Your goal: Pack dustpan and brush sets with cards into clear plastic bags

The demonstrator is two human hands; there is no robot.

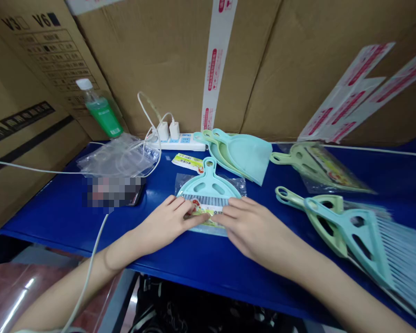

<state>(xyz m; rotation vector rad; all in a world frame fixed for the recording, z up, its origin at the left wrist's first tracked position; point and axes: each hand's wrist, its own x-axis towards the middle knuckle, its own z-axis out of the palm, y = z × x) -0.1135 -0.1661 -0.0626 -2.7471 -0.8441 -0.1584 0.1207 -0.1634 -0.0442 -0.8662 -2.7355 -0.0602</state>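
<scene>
A light blue brush and dustpan set (210, 180) lies in a clear plastic bag in front of me, handle pointing away. Its grey bristles show above a yellow-green label card (208, 209). My left hand (166, 219) is closed on the left side of the set, with a finger reaching over the card. From the right, my right hand (249, 224) grips the other side, fingers bent over the bag edge. Both hands partly cover the card and the lower part of the bag.
Loose dustpans (249, 152) are stacked behind the set, beside another label card (189, 162). At right lie a bagged green set (312, 162) and loose brushes (357, 222). Leftward are plastic bags (118, 157), a green bottle (104, 113), a power strip (185, 142) and cables.
</scene>
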